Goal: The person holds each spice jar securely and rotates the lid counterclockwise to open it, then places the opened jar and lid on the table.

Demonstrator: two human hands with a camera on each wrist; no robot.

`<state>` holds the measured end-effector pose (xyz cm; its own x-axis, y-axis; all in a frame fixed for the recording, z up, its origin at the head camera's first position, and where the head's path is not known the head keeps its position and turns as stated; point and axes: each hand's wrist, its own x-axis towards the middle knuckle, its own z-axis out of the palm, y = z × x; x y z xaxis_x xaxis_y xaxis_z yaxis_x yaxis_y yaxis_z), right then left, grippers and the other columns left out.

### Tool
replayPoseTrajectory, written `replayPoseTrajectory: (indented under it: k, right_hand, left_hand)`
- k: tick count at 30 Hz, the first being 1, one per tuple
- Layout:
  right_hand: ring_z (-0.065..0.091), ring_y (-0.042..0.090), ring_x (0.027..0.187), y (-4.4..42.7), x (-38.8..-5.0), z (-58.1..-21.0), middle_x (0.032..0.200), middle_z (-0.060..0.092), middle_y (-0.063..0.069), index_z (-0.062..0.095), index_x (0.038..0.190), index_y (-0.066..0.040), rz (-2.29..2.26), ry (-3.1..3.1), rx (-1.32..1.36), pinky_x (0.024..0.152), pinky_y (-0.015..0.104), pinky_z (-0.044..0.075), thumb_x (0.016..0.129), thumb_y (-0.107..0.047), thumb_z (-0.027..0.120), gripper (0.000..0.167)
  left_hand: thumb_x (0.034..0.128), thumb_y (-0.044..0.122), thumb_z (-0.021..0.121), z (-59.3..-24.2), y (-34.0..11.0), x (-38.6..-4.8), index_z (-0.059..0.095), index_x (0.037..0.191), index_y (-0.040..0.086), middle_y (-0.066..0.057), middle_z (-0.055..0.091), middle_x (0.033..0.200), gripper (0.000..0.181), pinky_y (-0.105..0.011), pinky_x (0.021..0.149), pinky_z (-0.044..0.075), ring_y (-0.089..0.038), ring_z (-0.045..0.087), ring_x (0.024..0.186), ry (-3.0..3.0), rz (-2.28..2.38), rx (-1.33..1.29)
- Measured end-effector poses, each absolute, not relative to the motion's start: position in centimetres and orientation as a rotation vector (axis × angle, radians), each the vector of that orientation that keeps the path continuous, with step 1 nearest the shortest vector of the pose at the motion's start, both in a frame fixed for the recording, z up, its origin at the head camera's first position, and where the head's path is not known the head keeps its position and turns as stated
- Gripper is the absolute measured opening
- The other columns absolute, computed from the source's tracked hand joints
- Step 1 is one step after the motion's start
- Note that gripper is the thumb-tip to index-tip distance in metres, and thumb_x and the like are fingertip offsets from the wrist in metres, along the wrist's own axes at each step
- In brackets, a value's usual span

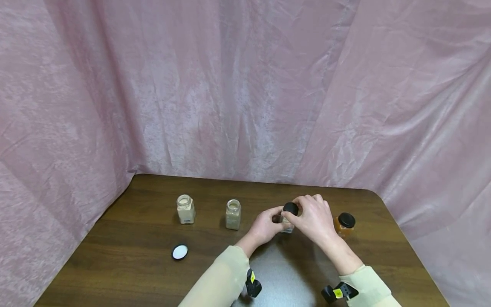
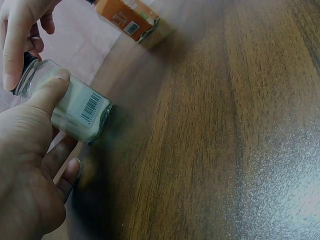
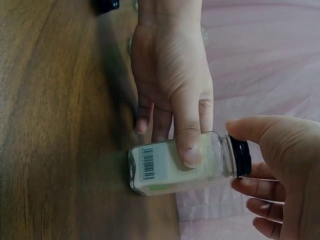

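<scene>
A square glass jar (image 3: 149,164) with pale contents and a barcode label is between both hands. My left hand (image 1: 264,227) grips the jar's body, its thumb lying across one side in the right wrist view. The jar's black lid (image 1: 290,208) sits on its neck. Around that lid my right hand (image 1: 316,218) curls its thumb and fingers, pinching the rim. Whether the lid is tight or loose cannot be seen. To the right of this hand stands an orange-filled jar (image 1: 344,227) with a black lid.
Two lidless glass jars, a left one (image 1: 186,211) and a middle one (image 1: 233,217), stand upright on the brown wooden table (image 1: 126,256). A loose lid (image 1: 179,252) lies white side up in front of them. Pink curtains (image 1: 245,94) hang behind the table.
</scene>
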<state>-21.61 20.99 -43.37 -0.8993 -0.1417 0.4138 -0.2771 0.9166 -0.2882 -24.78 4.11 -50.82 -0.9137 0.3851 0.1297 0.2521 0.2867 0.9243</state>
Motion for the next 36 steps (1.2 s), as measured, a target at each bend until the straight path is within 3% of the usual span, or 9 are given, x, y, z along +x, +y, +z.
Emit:
replayPoseTrajectory:
  k: [16, 36]
  right_hand:
    - [0.051, 0.03, 0.099, 20.75, -21.81, -42.81, 0.101, 0.068, 0.003, 0.077, 0.11, -0.014, 0.475, -2.72, 0.364, 0.084, 0.048, 0.04, 0.079, -0.03, 0.076, 0.035]
    - [0.049, 0.037, 0.115, 20.62, -21.58, -42.75, 0.12, 0.066, 0.01, 0.071, 0.128, -0.013, 0.525, -2.801, 0.476, 0.092, 0.056, 0.038, 0.077, -0.023, 0.07, 0.052]
  left_hand:
    - [0.0902, 0.029, 0.081, -50.91, 4.25, -25.19, 0.067, 0.136, 0.02, 0.006, 0.071, 0.117, 0.049, -0.027, 0.084, 0.052, -0.01, 0.065, 0.103, 2.42, 1.714, 0.617]
    - [0.091, 0.026, 0.08, -50.92, 4.15, -24.69, 0.068, 0.133, 0.016, 0.005, 0.072, 0.116, 0.045, -0.026, 0.086, 0.051, -0.008, 0.064, 0.103, 2.429, 1.704, 0.601]
